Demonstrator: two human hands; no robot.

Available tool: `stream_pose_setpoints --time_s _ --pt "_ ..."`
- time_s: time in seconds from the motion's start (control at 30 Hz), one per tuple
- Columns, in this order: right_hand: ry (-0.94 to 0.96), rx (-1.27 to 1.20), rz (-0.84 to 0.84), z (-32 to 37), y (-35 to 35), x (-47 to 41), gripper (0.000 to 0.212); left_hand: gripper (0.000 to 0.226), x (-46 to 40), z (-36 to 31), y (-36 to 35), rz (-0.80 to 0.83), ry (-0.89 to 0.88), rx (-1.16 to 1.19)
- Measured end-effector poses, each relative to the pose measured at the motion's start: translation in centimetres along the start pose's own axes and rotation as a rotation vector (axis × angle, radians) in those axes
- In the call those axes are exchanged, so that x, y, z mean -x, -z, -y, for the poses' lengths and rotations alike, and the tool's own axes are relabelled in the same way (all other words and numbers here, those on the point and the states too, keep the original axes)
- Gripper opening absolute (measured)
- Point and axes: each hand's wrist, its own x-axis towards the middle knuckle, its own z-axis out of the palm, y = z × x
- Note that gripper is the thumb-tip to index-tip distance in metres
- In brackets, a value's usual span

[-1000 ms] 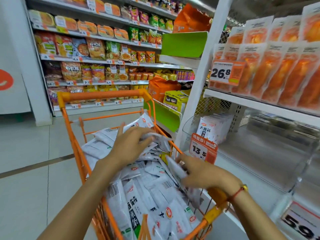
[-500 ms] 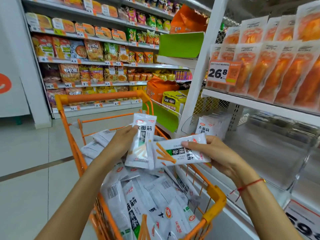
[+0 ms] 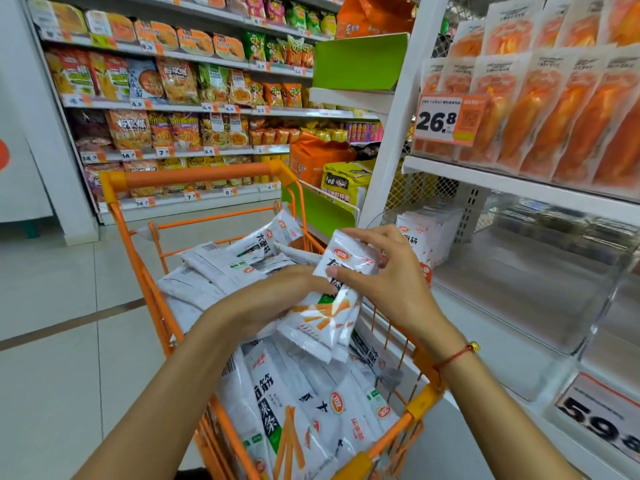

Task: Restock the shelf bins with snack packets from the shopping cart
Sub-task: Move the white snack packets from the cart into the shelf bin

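Many white snack packets (image 3: 277, 393) fill the orange shopping cart (image 3: 194, 176) beside the clear shelf bin (image 3: 540, 299). Both hands, left (image 3: 277, 299) and right (image 3: 391, 282), grip a small stack of packets (image 3: 329, 313) above the cart.

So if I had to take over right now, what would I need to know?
Left hand: grips the lower part of the held packets from the left.
Right hand: pinches the top of the same packets, thumb on the front.
Packets: the held ones are above the orange cart, which is piled with more white packets.
Done: a small row of white packets stands at the back of the clear shelf bin.
Left: put the held packets in that bin, then keep taking more from the cart.
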Motion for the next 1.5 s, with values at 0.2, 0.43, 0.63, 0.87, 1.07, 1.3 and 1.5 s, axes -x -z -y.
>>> stream_pose_setpoints --time_s 0.2,0.43,0.63,0.87,1.07,1.3,1.5 --pt "0.068 0.097 -0.071 0.8 -0.8 0.7 0.049 0.027 1.3 -0.5 0.7 -0.167 -0.094 -0.011" --pt "-0.449 0.364 0.832 2.3 1.1 1.9 0.039 0.037 1.2 -0.6 2.7 -0.465 -0.083 0.36" --pt "-0.341 0.538 0.877 1.8 -0.3 2.3 0.035 0.033 1.1 -0.4 1.9 -0.391 -0.086 0.453" --pt "-0.28 -0.009 0.348 1.9 3.3 0.8 0.014 0.026 0.5 -0.1 1.9 -0.514 -0.059 0.316" --pt "-0.306 -0.522 0.077 1.5 3.1 0.8 0.017 0.026 0.5 -0.7 2.0 -0.562 -0.062 0.3" --pt "-0.198 -0.552 -0.013 2.1 0.8 1.4 0.021 0.039 -0.4 -0.9 0.8 -0.51 0.009 0.282" --pt "-0.126 -0.385 -0.11 2.0 -1.8 1.7 0.03 0.046 -0.6 -0.6 -0.6 -0.469 0.018 0.452"
